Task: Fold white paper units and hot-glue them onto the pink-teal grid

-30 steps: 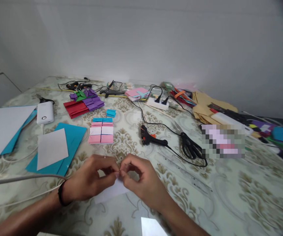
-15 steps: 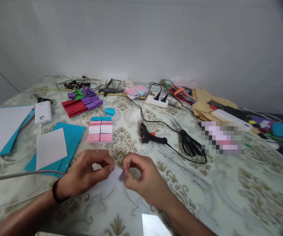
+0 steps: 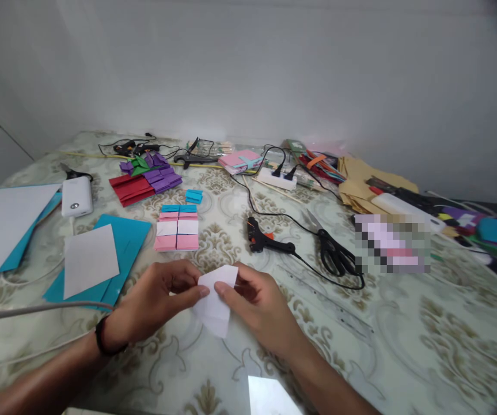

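Observation:
Between my two hands is a small white piece of paper (image 3: 216, 308), tilted up off the tablecloth with a crease or fold across it. My left hand (image 3: 168, 297) pinches its left edge, thumb in front and fingers behind. On the opposite side my right hand (image 3: 259, 302) grips the upper right part, its thumb pressed on the face of the sheet. Just beyond the hands lie folded paper strips (image 3: 177, 229) in blue, pink and white. A little blue folded piece (image 3: 194, 196) rests behind them.
Right of centre are a black glue gun (image 3: 269, 239) with its cord, black-handled scissors (image 3: 334, 251) and a clear ruler (image 3: 330, 308). White and blue sheets (image 3: 90, 259) and a white power bank (image 3: 76, 196) lie left. A power strip (image 3: 277, 178) stands farther back.
The white paper has been lifted and turned up toward me. My right thumb has moved onto its face, and both hands have shifted their grip.

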{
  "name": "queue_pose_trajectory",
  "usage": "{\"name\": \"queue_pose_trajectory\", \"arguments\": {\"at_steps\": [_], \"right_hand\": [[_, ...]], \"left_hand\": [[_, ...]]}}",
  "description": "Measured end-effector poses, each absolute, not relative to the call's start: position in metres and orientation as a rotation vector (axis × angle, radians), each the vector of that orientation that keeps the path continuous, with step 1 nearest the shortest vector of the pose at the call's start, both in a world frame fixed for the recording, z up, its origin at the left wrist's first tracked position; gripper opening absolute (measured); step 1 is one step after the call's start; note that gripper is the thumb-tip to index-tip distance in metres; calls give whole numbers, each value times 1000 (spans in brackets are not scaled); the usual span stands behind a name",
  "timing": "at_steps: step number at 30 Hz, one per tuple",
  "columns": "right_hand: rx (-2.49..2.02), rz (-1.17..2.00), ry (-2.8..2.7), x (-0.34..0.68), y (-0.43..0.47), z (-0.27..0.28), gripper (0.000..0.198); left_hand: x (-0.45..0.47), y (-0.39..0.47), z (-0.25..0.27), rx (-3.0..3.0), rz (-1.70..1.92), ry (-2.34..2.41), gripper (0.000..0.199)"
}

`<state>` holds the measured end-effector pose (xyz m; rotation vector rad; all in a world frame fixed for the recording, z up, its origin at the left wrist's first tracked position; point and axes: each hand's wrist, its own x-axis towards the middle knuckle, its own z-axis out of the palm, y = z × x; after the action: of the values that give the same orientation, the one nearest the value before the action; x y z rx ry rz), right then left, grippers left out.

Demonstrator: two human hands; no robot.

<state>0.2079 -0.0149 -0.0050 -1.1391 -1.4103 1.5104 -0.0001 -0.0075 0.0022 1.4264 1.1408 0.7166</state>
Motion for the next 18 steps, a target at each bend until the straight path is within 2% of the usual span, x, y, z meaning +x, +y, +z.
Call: {"name": "queue_pose_trajectory", "arguments": {"at_steps": [4,10,18], "right_hand": [[-1137,1468,-1430,212,-13,-4,22],[-1137,1513,-1583,210,-14,-3,13],[-1145,1495,-1493,207,-13,-1,14]], "left_hand": [[1,-7,-1,1450,595,1103,26],[5,-4,-1,1283,883,1100,27],[6,-7,-5,1189,909,1028,29]]}}
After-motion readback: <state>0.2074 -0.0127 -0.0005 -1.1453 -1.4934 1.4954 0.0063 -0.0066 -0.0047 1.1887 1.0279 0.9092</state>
